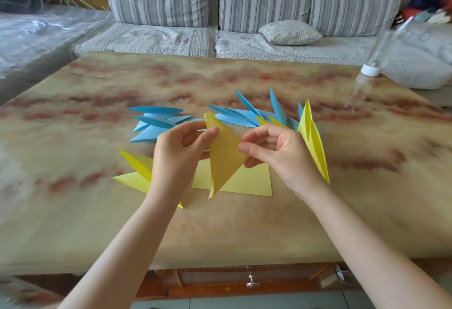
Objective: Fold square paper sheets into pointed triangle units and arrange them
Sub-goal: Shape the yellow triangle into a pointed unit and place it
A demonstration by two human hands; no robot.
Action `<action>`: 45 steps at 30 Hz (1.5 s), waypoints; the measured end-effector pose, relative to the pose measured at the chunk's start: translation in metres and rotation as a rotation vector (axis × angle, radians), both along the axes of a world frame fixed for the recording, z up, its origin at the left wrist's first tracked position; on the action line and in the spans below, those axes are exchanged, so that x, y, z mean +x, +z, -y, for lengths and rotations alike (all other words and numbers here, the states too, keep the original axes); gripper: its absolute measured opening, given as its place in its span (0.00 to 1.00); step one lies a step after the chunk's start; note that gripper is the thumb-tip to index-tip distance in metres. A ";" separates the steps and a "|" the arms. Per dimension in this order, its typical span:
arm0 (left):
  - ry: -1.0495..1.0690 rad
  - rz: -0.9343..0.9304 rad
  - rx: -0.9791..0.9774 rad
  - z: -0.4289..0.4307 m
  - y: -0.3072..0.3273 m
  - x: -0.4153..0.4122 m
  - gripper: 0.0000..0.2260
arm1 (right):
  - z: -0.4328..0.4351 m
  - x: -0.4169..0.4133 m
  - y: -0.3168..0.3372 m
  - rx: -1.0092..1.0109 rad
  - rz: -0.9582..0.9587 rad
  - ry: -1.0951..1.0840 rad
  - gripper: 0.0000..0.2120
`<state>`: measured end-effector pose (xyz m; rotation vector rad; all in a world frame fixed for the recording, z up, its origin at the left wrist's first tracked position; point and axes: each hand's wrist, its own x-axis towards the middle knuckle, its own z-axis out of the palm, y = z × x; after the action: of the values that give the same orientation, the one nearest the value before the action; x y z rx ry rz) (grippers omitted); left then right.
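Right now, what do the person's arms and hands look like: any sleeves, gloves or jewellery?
Both are bare. The left hand and right hand wear no gloves, and no ring shows. The left forearm and right forearm are uncovered to the picture's edge: no sleeve, watch or bracelet in view. Nails look short and unpainted.

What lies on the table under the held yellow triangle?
A flat yellow sheet lies there; its middle is hidden behind the triangle, its left edge behind the left hand.
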<state>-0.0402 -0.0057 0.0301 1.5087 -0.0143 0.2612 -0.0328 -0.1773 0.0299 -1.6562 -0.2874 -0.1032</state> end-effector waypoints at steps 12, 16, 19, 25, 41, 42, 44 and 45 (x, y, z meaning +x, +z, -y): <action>-0.036 -0.024 -0.118 0.002 0.004 -0.003 0.09 | 0.001 0.000 -0.001 -0.038 0.005 -0.006 0.06; -0.029 -0.029 -0.181 0.003 0.005 -0.004 0.07 | 0.000 0.000 -0.002 -0.037 0.007 0.015 0.06; -0.019 -0.043 -0.199 0.003 0.005 -0.004 0.04 | 0.000 -0.001 -0.002 -0.040 0.012 0.026 0.06; 0.021 -0.042 -0.213 0.003 0.004 -0.005 0.03 | -0.001 -0.003 0.000 -0.037 0.007 0.022 0.05; 0.142 -0.010 -0.384 0.006 0.007 -0.008 0.03 | -0.010 -0.007 -0.003 0.159 -0.254 0.007 0.19; 0.136 -0.017 -0.404 0.006 0.006 -0.008 0.03 | -0.012 -0.007 -0.002 0.209 -0.271 0.012 0.18; 0.117 -0.040 -0.440 0.008 0.005 -0.009 0.05 | -0.014 -0.006 -0.002 0.295 -0.286 -0.002 0.14; 0.103 -0.052 -0.458 0.009 0.004 -0.009 0.06 | -0.015 -0.006 -0.002 0.312 -0.286 -0.024 0.10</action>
<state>-0.0497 -0.0148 0.0342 1.0612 0.1556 0.2862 -0.0386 -0.1625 0.0279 -1.3433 -0.0310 0.0688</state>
